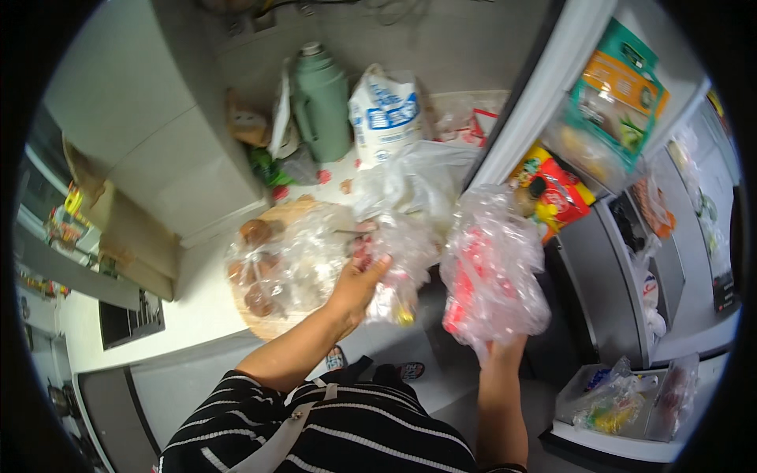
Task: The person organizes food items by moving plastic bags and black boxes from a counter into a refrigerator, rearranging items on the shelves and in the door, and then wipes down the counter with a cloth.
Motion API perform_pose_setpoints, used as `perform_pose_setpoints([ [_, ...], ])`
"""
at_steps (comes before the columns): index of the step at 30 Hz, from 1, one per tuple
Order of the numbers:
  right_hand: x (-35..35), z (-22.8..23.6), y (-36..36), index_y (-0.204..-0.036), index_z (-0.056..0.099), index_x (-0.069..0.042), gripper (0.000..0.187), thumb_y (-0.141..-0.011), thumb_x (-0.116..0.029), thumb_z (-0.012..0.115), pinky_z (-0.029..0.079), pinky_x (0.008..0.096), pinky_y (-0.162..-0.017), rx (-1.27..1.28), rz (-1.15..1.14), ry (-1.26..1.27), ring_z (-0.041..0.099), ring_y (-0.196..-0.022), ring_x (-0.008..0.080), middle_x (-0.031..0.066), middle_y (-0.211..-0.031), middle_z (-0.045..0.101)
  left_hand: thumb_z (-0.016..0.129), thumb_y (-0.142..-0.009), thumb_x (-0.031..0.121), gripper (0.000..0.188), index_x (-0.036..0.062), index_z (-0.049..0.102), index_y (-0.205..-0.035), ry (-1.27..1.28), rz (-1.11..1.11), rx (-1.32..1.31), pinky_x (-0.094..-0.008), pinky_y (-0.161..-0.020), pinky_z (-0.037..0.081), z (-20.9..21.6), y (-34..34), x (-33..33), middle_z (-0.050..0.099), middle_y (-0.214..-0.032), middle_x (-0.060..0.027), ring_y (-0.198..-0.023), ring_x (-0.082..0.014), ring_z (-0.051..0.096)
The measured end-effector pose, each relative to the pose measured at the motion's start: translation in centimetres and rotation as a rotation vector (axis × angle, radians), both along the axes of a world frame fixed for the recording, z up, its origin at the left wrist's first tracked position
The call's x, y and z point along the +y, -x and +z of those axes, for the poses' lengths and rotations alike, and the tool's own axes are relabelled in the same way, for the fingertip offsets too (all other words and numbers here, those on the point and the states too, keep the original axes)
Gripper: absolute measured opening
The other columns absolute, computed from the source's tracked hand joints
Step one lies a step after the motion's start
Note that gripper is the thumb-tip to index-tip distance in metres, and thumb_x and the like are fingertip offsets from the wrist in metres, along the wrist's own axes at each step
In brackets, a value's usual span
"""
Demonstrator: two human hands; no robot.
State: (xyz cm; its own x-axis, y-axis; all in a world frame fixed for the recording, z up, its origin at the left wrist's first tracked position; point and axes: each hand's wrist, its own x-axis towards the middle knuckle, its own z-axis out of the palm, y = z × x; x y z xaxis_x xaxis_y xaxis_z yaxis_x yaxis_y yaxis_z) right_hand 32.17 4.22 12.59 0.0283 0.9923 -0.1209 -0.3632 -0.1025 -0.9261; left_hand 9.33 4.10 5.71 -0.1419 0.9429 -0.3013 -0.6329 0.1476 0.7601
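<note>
My left hand (357,290) is closed on a crumpled clear plastic bag (410,236) at the counter's front edge; the thumb shows, the other fingers are partly covered. Some dark red content is visible through the film by the fingertips. My right hand (502,351) holds up another clear plastic bag (505,284) with something bright red inside, in front of the open fridge. That bag hides most of its fingers. Left of my left hand, a clear bag of brown, round, egg-like things (256,268) lies on a round wooden board (303,209).
Behind stand a green thermos jug (322,106) and a white sack with blue print (385,118). A white plastic bag (414,177) sags before them. At right, the open fridge door's shelves hold a red-yellow packet (556,193) and a teal-orange pouch (623,87). A drawer (607,441) sticks out below.
</note>
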Motion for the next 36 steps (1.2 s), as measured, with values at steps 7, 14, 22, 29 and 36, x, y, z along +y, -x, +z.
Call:
perform_pose_setpoints([
  [7, 1.1, -14.7, 15.2, -0.119, 0.055, -0.003, 0.039, -0.082, 0.006, 0.059, 0.052, 0.0321, -0.082, 0.218, 0.165, 0.292, 0.062, -0.096, 0.019, 0.0092, -0.111, 0.061, 0.057, -0.092, 0.007, 0.047, 0.0028, 0.039, -0.136, -0.173, 0.422, 0.24, -0.0307, -0.087, 0.048, -5.0, 13.5, -1.9, 0.057, -0.119, -0.0083, -0.1, -0.0145, 0.056],
  [14, 1.2, -18.8, 26.1, -0.119, 0.055, -0.001, 0.039, -0.082, -0.005, 0.068, 0.05, 0.0291, -0.081, -0.108, 0.119, 0.145, 0.061, -0.093, 0.0151, 0.0077, -0.108, 0.063, 0.062, -0.088, 0.016, 0.06, -0.0047, 0.033, -0.137, 0.223, 0.626, 1.448, -0.0372, -0.106, 0.031, -14.2, 24.0, -0.6, 0.037, -0.138, -0.0258, -0.123, -0.035, 0.042],
  [22, 1.3, -22.9, 25.0, -0.12, 0.054, 0.0, 0.048, -0.079, -0.016, 0.073, 0.049, 0.0357, -0.082, -0.66, 0.052, 0.074, 0.063, -0.088, 0.0256, 0.0146, -0.102, 0.064, 0.069, -0.077, 0.019, 0.032, 0.0046, 0.062, -0.105, -0.415, -0.007, 1.756, -0.0564, -0.105, 0.027, -3.7, 17.8, -6.6, 0.06, -0.11, -0.0138, -0.12, -0.0375, 0.044],
  [29, 0.7, -23.9, 21.3, -0.103, 0.062, -0.003, 0.025, -0.079, -0.007, 0.068, 0.05, 0.031, -0.066, -0.799, -0.168, -0.206, 0.061, -0.071, 0.0204, 0.0101, -0.089, 0.062, 0.071, -0.068, 0.013, 0.023, 0.0065, 0.066, -0.089, -0.279, -0.114, 1.972, -0.06, -0.1, 0.031, -7.1, 19.6, -7.3, 0.063, -0.102, -0.0094, -0.119, -0.039, 0.045],
  [36, -1.7, -23.9, 21.0, -0.096, 0.063, -0.004, 0.017, -0.079, -0.005, 0.066, 0.05, 0.0369, -0.071, -0.75, -0.022, -0.183, 0.061, -0.076, 0.0274, 0.0111, -0.085, 0.063, 0.076, -0.065, 0.024, 0.045, 0.0077, 0.065, -0.105, -0.336, -0.082, 1.868, -0.0576, -0.1, 0.031, -6.7, 19.0, -7.4, 0.059, -0.113, -0.0125, -0.121, -0.0408, 0.042],
])
